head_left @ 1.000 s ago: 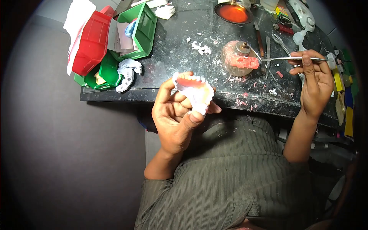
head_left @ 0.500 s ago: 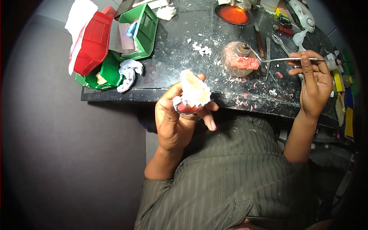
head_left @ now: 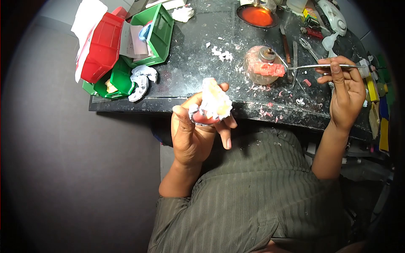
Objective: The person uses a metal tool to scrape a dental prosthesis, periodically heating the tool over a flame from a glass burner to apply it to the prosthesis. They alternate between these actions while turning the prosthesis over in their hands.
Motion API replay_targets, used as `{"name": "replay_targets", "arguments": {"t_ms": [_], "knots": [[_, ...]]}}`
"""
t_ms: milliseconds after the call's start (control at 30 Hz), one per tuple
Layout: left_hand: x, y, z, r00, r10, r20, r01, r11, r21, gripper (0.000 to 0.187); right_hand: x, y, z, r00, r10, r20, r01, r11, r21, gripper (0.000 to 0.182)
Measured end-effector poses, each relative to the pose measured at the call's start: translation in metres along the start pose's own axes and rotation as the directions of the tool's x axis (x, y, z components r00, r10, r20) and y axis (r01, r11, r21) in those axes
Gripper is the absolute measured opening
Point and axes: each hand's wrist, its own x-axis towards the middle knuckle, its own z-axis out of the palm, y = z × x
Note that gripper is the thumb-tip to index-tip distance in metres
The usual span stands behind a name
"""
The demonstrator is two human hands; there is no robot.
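Observation:
My left hand (head_left: 189,130) is closed round a white dental cast (head_left: 216,101) with reddish-pink wax (head_left: 204,119) along its lower side, held up in front of the table's edge. Over the right part of the table, my right hand (head_left: 346,90) grips a thin metal wax spatula (head_left: 310,66) between thumb and fingers, its tip pointing left. That tip is right by a block of pink wax (head_left: 270,70), which lies against a round glass spirit lamp (head_left: 254,78) with a metal neck.
Green bins (head_left: 162,36) and a red bin (head_left: 101,48) stand at the left, beside a white horseshoe-shaped plaster piece (head_left: 141,84). A dish of orange-red liquid (head_left: 257,16) is at the back. Right of the lamp lies a wooden-handled knife (head_left: 287,50). White and pink scraps litter the tabletop.
The dental cast has turned slightly in my left hand, whose thumb and fingers have shifted. My right hand and the spatula look unmoved.

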Motion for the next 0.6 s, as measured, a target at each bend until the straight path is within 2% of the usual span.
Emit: {"name": "replay_targets", "arguments": {"t_ms": [400, 500, 600], "knots": [[-0.003, 0.002, -0.003, 0.998, -0.045, -0.033, 0.044, 0.998, -0.05, 0.091, 0.0, 0.0, -0.001, 1.0, 0.015, -0.009, -0.015, 1.0, 0.0, 0.016], [-0.004, 0.006, -0.001, 0.992, -0.111, -0.066, 0.114, 0.993, 0.044, 0.095, 0.0, 0.0, -0.001, 1.0, 0.007, -0.012, -0.007, 1.0, -0.001, 0.016], [-0.002, 0.011, 0.006, 0.978, -0.174, -0.112, 0.183, 0.98, 0.076, 0.09, 0.0, 0.0, 0.0, 1.0, -0.005, -0.008, 0.005, 1.0, 0.003, 0.016]]}}
